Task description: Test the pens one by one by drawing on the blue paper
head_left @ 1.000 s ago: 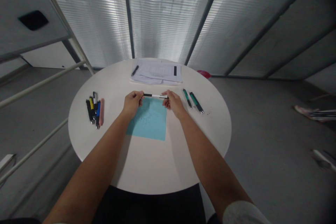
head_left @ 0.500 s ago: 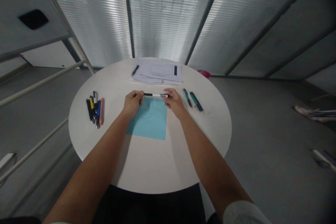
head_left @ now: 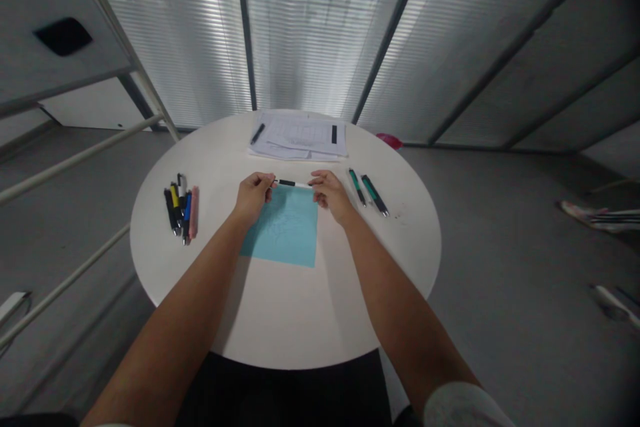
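Observation:
A black-and-white pen (head_left: 295,183) lies level between my two hands, just above the far edge of a light-blue sheet (head_left: 285,230). The fingers of my left hand (head_left: 254,195) pinch its left end, where a thin dark tip shows beside the black grip. At the white end, my right hand (head_left: 330,195) is closed on the barrel, and its fingers hide that end. Faint marks show on the blue sheet. To the right of my right hand lie a slim green-and-white pen (head_left: 357,187) and a thicker dark pen with green (head_left: 375,195).
On the left of the round white table (head_left: 295,320) lies a group of several pens (head_left: 177,207), with a pink one (head_left: 194,212) at its right. Papers (head_left: 300,137) with a black pen (head_left: 258,133) on them rest at the far edge. Metal rails (head_left: 80,157) stand left.
The pen has shifted slightly to the right, and a thin tip now shows between its black grip and my left fingers. My right fingers cover more of the white end.

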Available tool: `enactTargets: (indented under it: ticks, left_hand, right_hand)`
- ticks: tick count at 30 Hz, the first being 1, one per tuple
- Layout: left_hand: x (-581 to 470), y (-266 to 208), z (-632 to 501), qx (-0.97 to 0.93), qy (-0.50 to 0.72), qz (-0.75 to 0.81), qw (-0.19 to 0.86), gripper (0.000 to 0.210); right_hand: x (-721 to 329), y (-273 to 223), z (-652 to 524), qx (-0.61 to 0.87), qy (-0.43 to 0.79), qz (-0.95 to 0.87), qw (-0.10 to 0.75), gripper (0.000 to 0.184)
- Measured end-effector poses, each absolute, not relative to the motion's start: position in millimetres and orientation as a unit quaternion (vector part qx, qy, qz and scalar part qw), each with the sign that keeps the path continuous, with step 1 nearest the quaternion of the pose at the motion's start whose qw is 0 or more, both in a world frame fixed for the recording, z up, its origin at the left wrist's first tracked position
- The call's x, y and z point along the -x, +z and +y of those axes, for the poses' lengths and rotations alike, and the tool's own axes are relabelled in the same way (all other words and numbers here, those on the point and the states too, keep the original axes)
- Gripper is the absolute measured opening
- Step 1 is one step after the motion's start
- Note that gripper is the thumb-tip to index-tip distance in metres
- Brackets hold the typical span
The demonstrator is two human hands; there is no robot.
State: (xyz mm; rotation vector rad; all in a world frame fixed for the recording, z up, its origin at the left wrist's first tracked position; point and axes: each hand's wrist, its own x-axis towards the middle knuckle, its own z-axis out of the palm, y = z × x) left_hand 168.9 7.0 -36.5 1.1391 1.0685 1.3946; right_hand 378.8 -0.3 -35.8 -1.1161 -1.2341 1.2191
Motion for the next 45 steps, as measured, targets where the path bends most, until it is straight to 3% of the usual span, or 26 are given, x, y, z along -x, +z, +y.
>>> enactTargets:
  ticks: [7,20,23,26,33,38,45]
  left_hand:
    - [-169.8,-35.7,7.8,-0.452,0.570,0.456,0.512,0.023]
    - [-170.1,-33.4,7.9,-0.416,0.577,0.461,0.531,0.012]
    - [-171.9,-34.0,6.4,-0.459,0.571,0.478,0.483,0.012]
    - [-172.6,-34.0,2.9,-0.566,0.535,0.506,0.369,0.008]
    - [-168.5,-35.4,-3.7,-0.741,0.299,0.589,0.123,0.018]
    - [-169.0,-36.6,-4.9,-0.741,0.242,0.619,0.097,0.024]
    - [-168.2,-32.7,-5.6,-0.732,0.255,0.620,0.122,0.028]
  right_hand:
    - [-374.4,-35.2,-0.6,0.482,0.463,-0.563,0.486,0.020]
    - [-377.5,-35.5,0.5,0.472,0.499,-0.481,0.544,0.024]
    - [-378.3,-36.3,1.9,0.477,0.497,-0.462,0.559,0.024]
    - [-377.7,-35.5,2.2,0.488,0.496,-0.449,0.561,0.023]
    - [-372.9,-30.3,-1.5,0.493,0.485,-0.462,0.556,0.020]
    - [-372.5,-31.2,-2.0,0.499,0.469,-0.489,0.540,0.019]
    - [-373.5,-37.9,0.6,0.501,0.466,-0.509,0.523,0.019]
